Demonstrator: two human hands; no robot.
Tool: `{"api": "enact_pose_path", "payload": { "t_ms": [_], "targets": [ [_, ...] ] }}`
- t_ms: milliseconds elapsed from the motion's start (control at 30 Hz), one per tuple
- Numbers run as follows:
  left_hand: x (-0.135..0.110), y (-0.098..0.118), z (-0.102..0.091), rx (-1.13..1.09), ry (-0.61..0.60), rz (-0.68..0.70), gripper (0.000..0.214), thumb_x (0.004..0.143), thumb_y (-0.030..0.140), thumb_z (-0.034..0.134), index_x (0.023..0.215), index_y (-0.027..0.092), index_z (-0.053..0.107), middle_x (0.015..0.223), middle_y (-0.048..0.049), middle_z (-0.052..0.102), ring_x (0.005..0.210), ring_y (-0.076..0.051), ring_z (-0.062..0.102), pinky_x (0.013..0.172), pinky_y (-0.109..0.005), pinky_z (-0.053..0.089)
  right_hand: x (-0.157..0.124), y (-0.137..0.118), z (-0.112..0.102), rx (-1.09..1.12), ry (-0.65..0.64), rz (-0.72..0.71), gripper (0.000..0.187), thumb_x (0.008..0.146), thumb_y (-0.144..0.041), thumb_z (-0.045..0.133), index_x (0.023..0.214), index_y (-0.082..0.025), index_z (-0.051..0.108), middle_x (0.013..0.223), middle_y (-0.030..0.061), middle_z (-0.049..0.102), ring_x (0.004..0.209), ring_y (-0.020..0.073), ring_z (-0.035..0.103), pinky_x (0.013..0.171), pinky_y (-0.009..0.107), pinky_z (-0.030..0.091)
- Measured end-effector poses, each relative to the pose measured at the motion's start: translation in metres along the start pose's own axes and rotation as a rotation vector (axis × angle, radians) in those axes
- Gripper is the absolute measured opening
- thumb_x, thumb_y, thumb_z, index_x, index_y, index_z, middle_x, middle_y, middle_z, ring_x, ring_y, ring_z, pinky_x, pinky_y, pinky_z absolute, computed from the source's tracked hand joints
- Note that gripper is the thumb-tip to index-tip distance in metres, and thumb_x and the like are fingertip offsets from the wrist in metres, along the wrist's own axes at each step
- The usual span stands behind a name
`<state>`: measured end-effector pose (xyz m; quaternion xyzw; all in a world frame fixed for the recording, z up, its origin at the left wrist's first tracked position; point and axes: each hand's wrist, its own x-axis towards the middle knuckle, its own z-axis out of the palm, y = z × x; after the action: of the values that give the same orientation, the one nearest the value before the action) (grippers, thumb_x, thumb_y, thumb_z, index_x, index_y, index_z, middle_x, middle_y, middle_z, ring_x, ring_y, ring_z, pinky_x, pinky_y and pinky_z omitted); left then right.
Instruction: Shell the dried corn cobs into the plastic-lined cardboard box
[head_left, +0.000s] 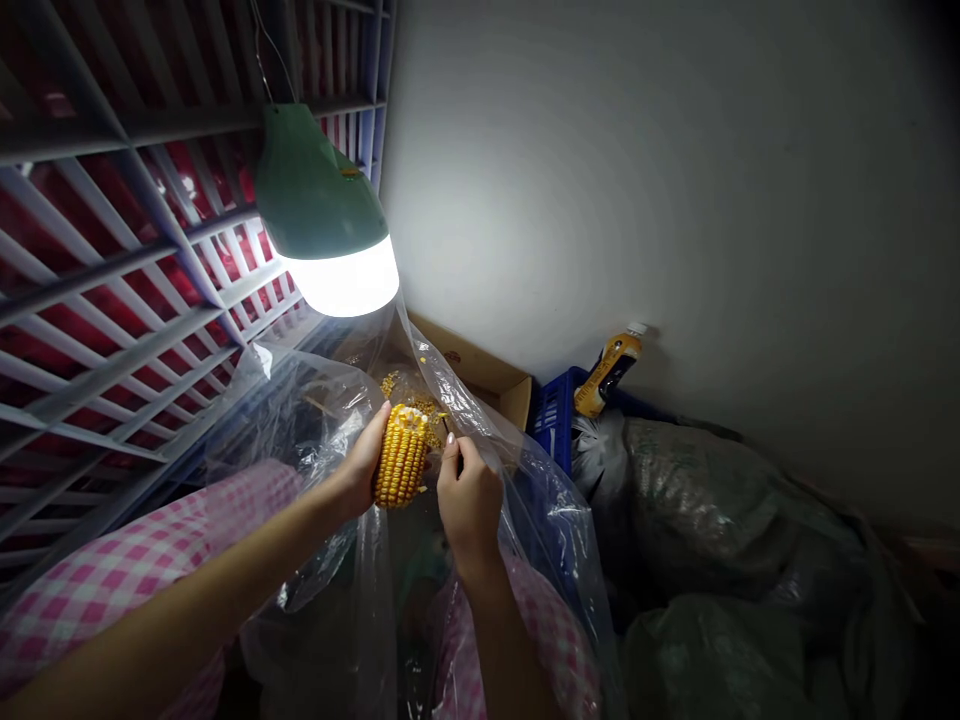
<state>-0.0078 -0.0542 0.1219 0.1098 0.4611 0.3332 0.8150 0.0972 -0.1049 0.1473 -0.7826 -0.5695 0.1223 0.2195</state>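
Note:
My left hand point(361, 462) is wrapped round a yellow corn cob point(401, 458), held upright over a clear plastic bag point(480, 420). The cob's top end is partly bare of kernels. My right hand point(469, 495) is closed in a pinch just right of the cob, with a thin dark tool point(447, 428) that I cannot make out sticking up from its fingers. Loose kernels point(420, 395) lie in the bag beyond the cob. Both forearms come from pink checked sleeves.
A lit green-topped lamp point(330, 225) hangs just above the bag. A grey plastic crate wall point(112, 300) fills the left. Behind the bag are a cardboard box point(487, 375), a blue crate point(555, 410) and an orange bottle point(609, 372). Dark sacks point(712, 520) lie at the right.

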Motion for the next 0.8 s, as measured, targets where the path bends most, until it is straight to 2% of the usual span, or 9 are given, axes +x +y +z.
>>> {"api": "enact_pose_path", "payload": {
  "t_ms": [100,233,300,400,500,633,800],
  "targets": [
    [0.0,-0.003,0.001,0.022,0.09,0.012,0.045,0.081,0.055,0.037,0.076,0.015,0.058,0.062,-0.0061,0.065,0.053,-0.017,0.061,0.051,-0.027,0.05,-0.008,-0.006,0.007,-0.217,-0.049,-0.068,0.03,0.089,-0.024,0.033,0.076,-0.018,0.059,0.071,0.0049,0.066,0.059,0.0143,0.059,0.05,0.025,0.021],
    [0.004,-0.003,0.001,0.021,0.209,0.062,0.046,0.083,0.054,0.032,0.07,0.016,0.055,0.052,-0.0037,0.06,0.044,-0.015,0.057,0.046,-0.025,0.047,-0.017,-0.009,0.005,-0.288,-0.174,-0.129,0.029,0.088,-0.022,0.034,0.077,-0.019,0.06,0.07,0.0052,0.066,0.056,0.0148,0.059,0.049,0.025,0.02],
    [0.005,0.001,0.0,0.012,0.16,0.086,0.046,0.083,0.054,0.031,0.071,0.016,0.055,0.052,-0.0038,0.059,0.044,-0.016,0.057,0.045,-0.026,0.047,-0.016,-0.005,-0.004,-0.218,-0.19,-0.112,0.029,0.087,-0.026,0.037,0.073,-0.019,0.061,0.068,0.0044,0.066,0.057,0.0148,0.059,0.049,0.024,0.022],
    [0.007,0.005,-0.001,0.034,0.05,0.078,0.05,0.08,0.058,0.032,0.073,0.015,0.057,0.055,-0.0062,0.061,0.048,-0.02,0.06,0.047,-0.03,0.048,-0.009,0.003,-0.019,0.015,-0.203,-0.062,0.032,0.087,-0.031,0.036,0.071,-0.019,0.06,0.067,0.0025,0.066,0.059,0.0132,0.057,0.052,0.022,0.026],
    [0.007,0.005,-0.001,0.049,0.012,0.046,0.052,0.078,0.061,0.035,0.072,0.015,0.058,0.057,-0.0072,0.062,0.05,-0.021,0.061,0.049,-0.032,0.049,-0.002,0.009,-0.026,0.218,-0.248,-0.051,0.034,0.086,-0.033,0.036,0.067,-0.018,0.06,0.063,0.0003,0.063,0.058,0.011,0.054,0.053,0.02,0.029],
    [0.005,0.004,-0.002,0.071,-0.048,0.011,0.055,0.077,0.063,0.034,0.069,0.014,0.058,0.053,-0.0077,0.062,0.047,-0.02,0.06,0.046,-0.03,0.048,0.001,0.009,-0.026,0.26,-0.263,-0.047,0.034,0.084,-0.035,0.04,0.063,-0.017,0.06,0.059,-0.0005,0.059,0.056,0.0101,0.05,0.053,0.02,0.028],
    [0.004,0.006,-0.002,0.123,-0.018,-0.005,0.055,0.075,0.064,0.036,0.07,0.015,0.058,0.054,-0.0079,0.062,0.049,-0.021,0.061,0.044,-0.029,0.047,0.001,0.008,-0.03,0.318,-0.286,-0.042,0.035,0.083,-0.035,0.04,0.063,-0.016,0.061,0.058,-0.001,0.059,0.055,0.0097,0.051,0.052,0.02,0.029]
  ]
}}
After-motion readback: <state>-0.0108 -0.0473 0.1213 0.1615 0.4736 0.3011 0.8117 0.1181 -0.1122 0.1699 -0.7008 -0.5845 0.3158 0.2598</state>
